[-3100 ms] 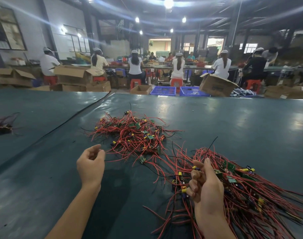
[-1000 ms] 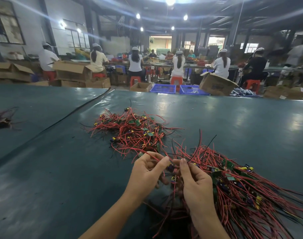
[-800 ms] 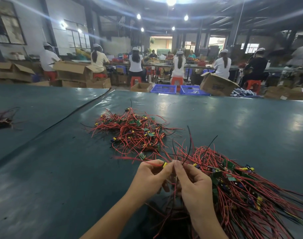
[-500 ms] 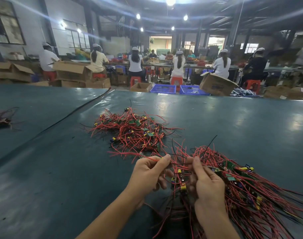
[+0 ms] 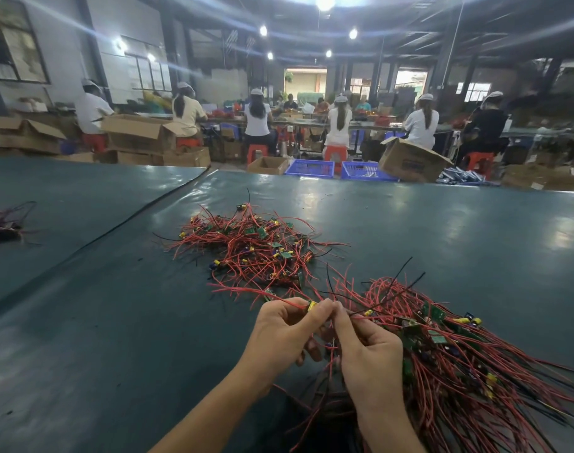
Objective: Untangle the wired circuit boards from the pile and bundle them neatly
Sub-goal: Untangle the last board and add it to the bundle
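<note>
A tangled pile of small green circuit boards with red and black wires lies in the middle of the dark green table. A larger, combed-out bundle of wired boards spreads to the right of my hands. My left hand pinches a wired board with a yellow part between thumb and forefinger. My right hand pinches the wires right beside it, fingertips almost touching the left hand's. Red wires hang down under both hands.
A small dark wire bunch lies at the far left of the table. Beyond the far table edge stand cardboard boxes and blue crates, and several seated workers face away.
Both hands rose slightly and their fingertips came together at one wired board; earlier my left hand was apart at the left, then it moved in to join the right one.
</note>
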{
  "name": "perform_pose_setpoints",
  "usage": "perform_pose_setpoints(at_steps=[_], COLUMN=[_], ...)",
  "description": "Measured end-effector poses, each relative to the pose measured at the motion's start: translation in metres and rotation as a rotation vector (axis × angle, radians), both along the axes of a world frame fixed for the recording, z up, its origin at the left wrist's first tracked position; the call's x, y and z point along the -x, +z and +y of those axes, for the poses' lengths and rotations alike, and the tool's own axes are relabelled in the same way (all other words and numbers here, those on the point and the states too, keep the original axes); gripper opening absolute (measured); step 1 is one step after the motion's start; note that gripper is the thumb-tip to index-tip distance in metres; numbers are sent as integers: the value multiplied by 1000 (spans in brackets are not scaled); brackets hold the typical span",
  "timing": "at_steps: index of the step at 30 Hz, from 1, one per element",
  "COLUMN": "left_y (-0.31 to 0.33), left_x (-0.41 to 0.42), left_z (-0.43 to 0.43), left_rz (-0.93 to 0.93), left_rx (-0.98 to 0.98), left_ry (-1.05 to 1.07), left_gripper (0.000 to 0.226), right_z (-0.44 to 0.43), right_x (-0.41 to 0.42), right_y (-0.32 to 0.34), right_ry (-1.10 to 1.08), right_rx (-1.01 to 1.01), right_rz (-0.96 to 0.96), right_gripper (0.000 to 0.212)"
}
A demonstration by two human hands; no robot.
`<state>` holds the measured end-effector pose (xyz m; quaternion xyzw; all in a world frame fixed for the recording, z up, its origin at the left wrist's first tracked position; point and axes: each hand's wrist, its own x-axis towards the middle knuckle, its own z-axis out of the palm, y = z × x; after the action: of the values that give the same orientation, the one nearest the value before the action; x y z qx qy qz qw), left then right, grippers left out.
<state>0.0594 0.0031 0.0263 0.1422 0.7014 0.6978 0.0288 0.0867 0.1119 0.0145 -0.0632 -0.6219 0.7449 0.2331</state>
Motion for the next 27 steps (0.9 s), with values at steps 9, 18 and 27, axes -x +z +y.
perform_pose_setpoints(at_steps=[9, 18, 27], left_y=[7, 5, 12], left_x=[9, 19, 1], left_z=[-9, -17, -13], left_rz=[-129, -295, -609], left_rx=[-113, -366, -143], left_ry=[44, 135, -444], left_gripper=[39, 45, 60], right_z=[30, 26, 4], right_x=[4, -6, -6], right_y=[9, 13, 7], right_ry=[-67, 258, 283], right_rx=[379, 332, 17], right_rz=[0, 163, -31], right_gripper=[24, 63, 40])
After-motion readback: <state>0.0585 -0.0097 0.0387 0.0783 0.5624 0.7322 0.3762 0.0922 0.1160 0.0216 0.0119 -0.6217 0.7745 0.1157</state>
